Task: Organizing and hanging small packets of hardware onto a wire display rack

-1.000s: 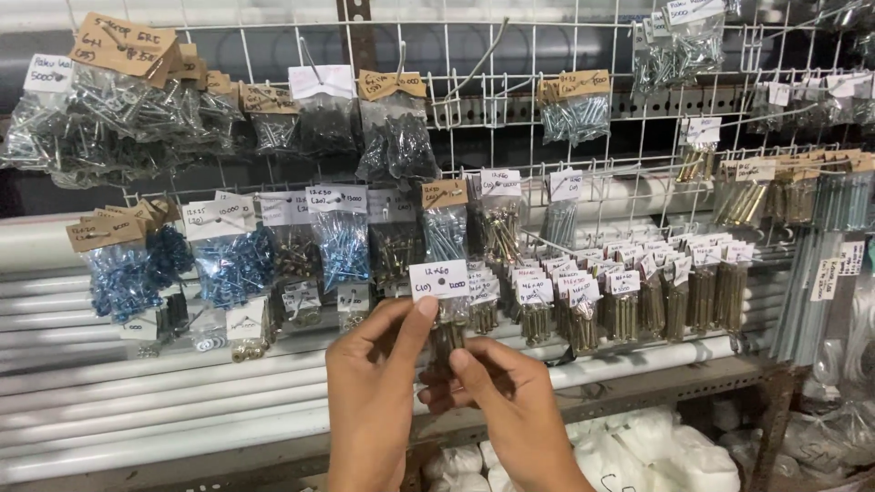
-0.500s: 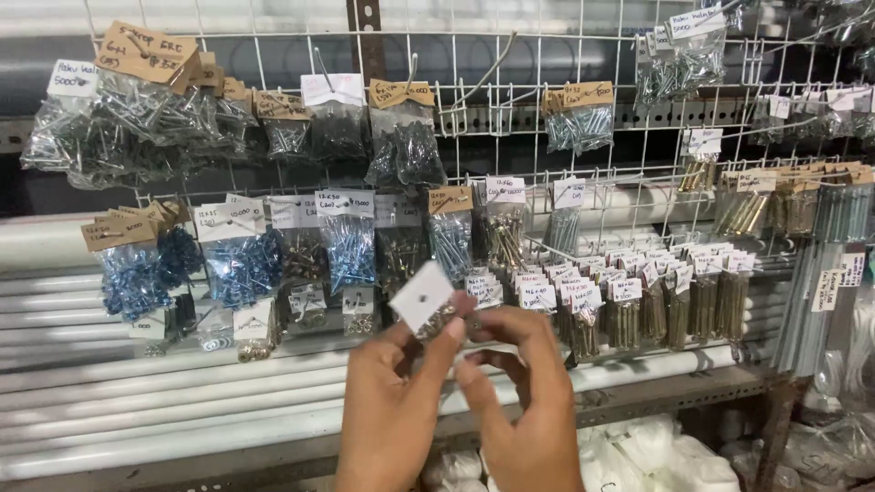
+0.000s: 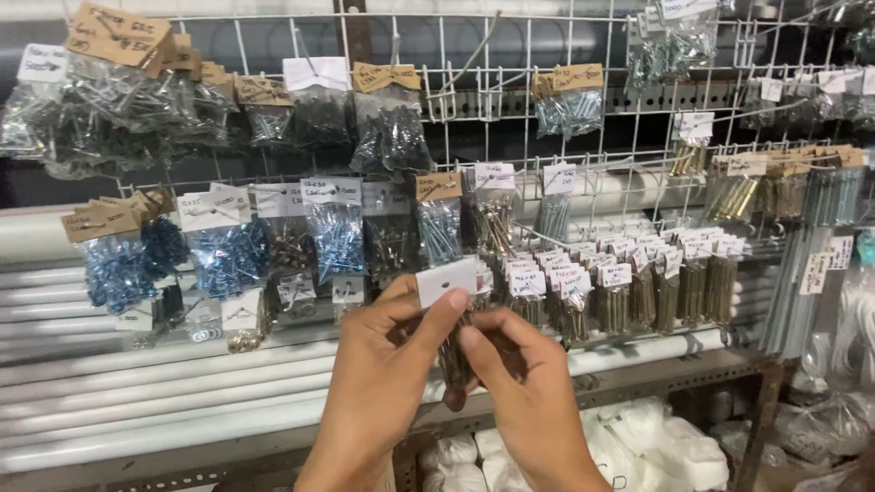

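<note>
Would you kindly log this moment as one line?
left hand: holds small packet | right hand: on same packet | behind: wire rack

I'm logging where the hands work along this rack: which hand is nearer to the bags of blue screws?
Left. The left hand sits just right of and below the bags of blue screws; the right hand is farther right, past the small packet with a white tag both pinch.

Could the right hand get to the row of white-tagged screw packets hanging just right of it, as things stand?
Probably yes: the white-tagged screw packets hang openly on the wire rack just above the right hand, nothing between, though that hand is pinching a small packet.
</note>
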